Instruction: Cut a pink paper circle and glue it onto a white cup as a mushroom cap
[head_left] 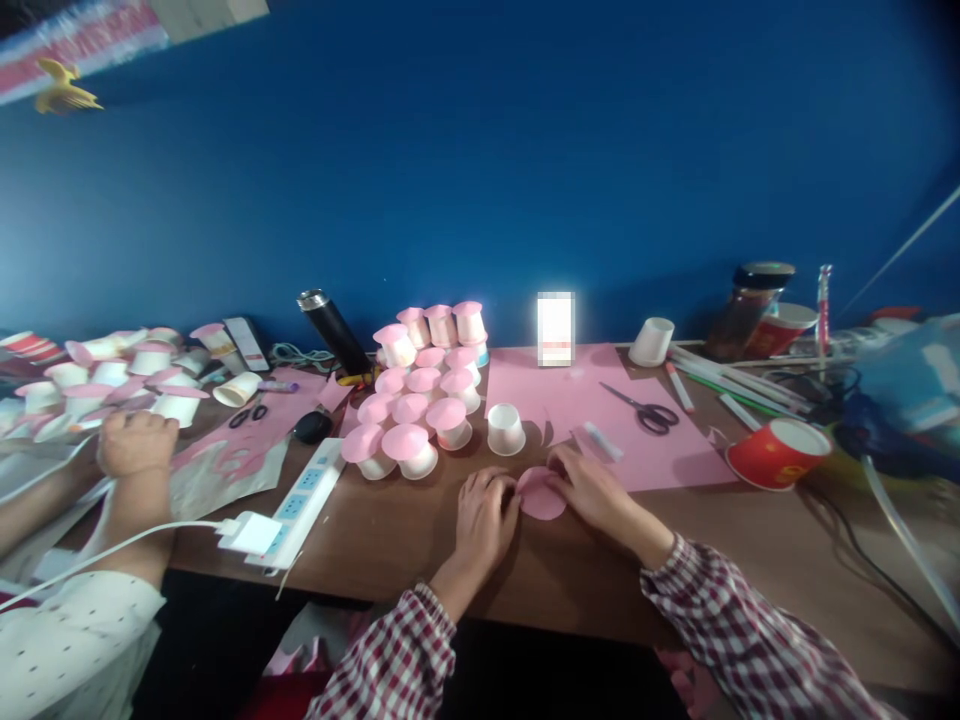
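A round pink paper disc (pixel 543 500) is between my two hands at the table's front. My left hand (pixel 484 512) is closed at its left edge, thumb and fingers pinching the rim. The upper right edge is held by the fingers of my right hand (pixel 596 490). Just behind the disc a white paper cup (pixel 506 430) stands upside down. To the left, several upturned cups topped with pink discs (pixel 410 442) stand in close rows. A pair of dark scissors (pixel 649 412) lies on a pink paper sheet (pixel 555 385) to the right.
A white power strip (pixel 304 500) with a plugged-in charger lies left. Beyond it a co-worker's hand (pixel 139 443) is beside more disc-topped cups (pixel 86 392). A black thermos (pixel 334 335) leans behind. On the right are a red paper cup (pixel 776 455), a marker (pixel 681 388) and cables.
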